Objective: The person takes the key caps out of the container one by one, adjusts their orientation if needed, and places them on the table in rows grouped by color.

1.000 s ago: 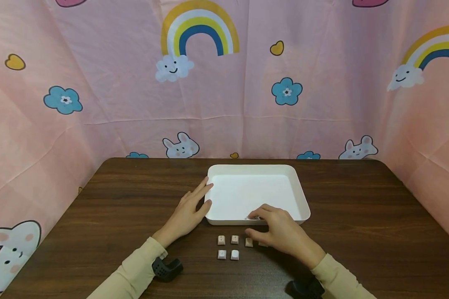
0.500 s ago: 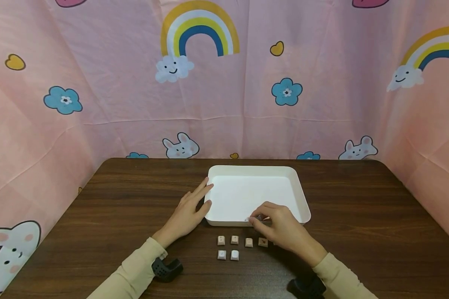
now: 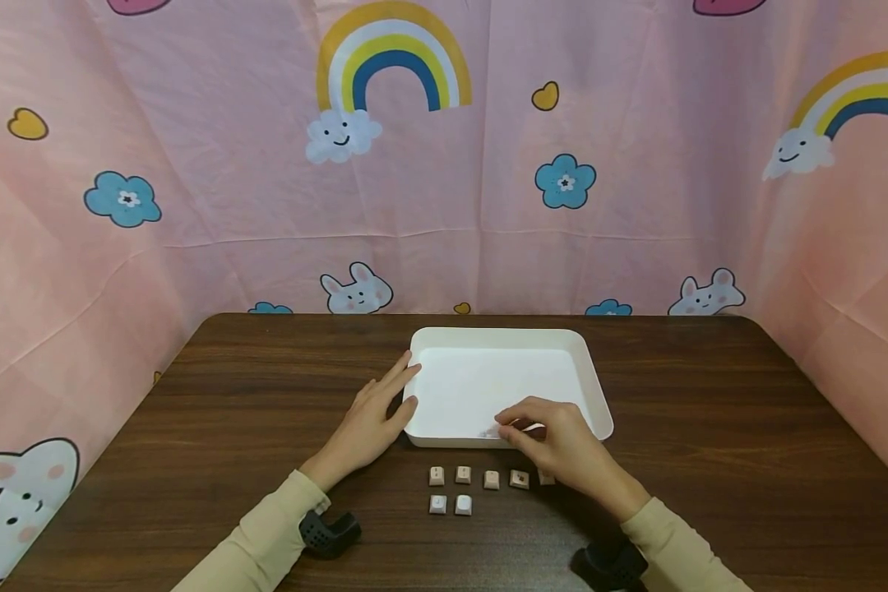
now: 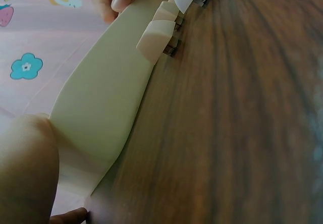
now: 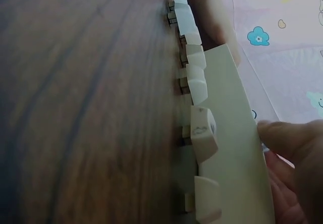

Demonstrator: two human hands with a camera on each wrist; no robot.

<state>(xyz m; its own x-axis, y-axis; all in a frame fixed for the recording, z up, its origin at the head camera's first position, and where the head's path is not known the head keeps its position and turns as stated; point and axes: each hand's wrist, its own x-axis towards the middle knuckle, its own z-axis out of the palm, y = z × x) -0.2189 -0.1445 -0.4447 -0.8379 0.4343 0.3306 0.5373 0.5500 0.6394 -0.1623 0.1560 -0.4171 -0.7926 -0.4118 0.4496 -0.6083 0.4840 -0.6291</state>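
Note:
My left hand (image 3: 366, 423) rests its spread fingers and thumb against the left rim of the white tray (image 3: 503, 362). Low over the tray's near side is my right hand (image 3: 562, 440), thumb and index fingertips close together. A small pale, clear-looking bit (image 3: 490, 432) lies by those fingertips; I cannot tell whether they pinch anything. Before the tray stand several beige keycaps (image 3: 492, 480) in a row. The rightmost keycap (image 3: 546, 478) is partly hidden by my right hand. Two white keycaps (image 3: 463, 505) sit nearer. In the right wrist view, dark switches (image 5: 186, 133) show beneath the keycaps.
The dark wood table (image 3: 289, 362) carries the tray and keycaps. A pink patterned curtain (image 3: 444, 197) hangs behind and at both sides. Black wrist cameras (image 3: 329, 534) are strapped at both sleeves.
The thumb of my right hand has moved from above the keycap row up to the index fingertip over the tray. More keycaps at the row's right show. The left hand stays at the rim.

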